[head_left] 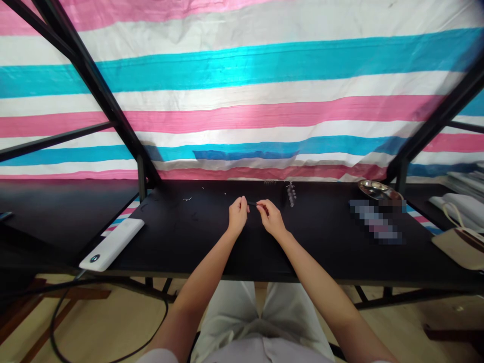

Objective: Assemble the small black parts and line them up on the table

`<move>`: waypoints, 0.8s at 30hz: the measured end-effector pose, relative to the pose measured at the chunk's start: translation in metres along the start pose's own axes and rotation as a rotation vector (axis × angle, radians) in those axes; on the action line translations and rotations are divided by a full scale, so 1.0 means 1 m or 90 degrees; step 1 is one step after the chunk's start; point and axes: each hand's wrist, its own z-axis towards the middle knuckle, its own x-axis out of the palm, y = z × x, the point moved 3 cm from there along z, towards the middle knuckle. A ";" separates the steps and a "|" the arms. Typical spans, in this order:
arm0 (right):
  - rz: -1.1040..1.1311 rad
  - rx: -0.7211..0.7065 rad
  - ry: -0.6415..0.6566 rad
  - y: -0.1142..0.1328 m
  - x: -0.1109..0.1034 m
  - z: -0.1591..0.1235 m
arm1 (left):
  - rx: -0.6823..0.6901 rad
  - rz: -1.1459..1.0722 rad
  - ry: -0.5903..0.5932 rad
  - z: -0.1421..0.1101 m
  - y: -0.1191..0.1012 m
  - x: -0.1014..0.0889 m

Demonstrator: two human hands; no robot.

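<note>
Booth: Where's the action?

Me: Middle of the table (325, 242), towards its far side! My left fingers (242, 203) pinch one end of a thin dark piece (252, 203), my right fingers (263, 203) grip the other, and it bridges the gap between them.

Booth: How far along are you?

Me: Mid-handling, I'd judge: both ends are in my grasp, so the piece isn't set down. What's finished on it and what's left, I can't tell; it's too small (black on black, a commentator's nightmare!).

Booth: And the field around you?

Me: Beyond my right fingers, a knobbly strip (291, 194), near a row of little bits (269, 182) at the far edge. White scraps (187, 199) lie off to my left. Wide right, a shiny metal dish (363, 188) with a blurred-out oblong thing (374, 222) just before it. Wide left, a white power bank (112, 244) lies aslant, a black cable (53, 322) looping below.

Booth: Anything in the way?

Me: The strip's the likeliest snag on my right, I'd say. Dish and power bank sit well apart from my grip.
</note>
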 end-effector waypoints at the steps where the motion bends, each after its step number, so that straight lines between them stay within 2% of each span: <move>1: -0.007 -0.016 0.001 0.001 -0.001 0.000 | 0.002 0.005 -0.001 0.000 0.000 0.000; 6: -0.036 -0.051 0.011 0.005 -0.003 0.002 | 0.004 0.001 -0.004 0.001 0.003 -0.001; 16: -0.043 -0.027 -0.014 0.004 -0.006 0.002 | -0.076 -0.191 0.073 0.004 0.008 0.007; 19: -0.041 -0.023 -0.023 0.003 -0.006 0.002 | -0.083 -0.213 0.037 0.008 0.011 0.003; 22: -0.036 -0.005 -0.068 0.001 -0.007 0.001 | -0.097 -0.225 -0.020 0.012 0.015 -0.002; 24: -0.028 0.016 -0.100 0.000 -0.009 0.001 | -0.099 -0.228 -0.027 0.014 0.017 -0.002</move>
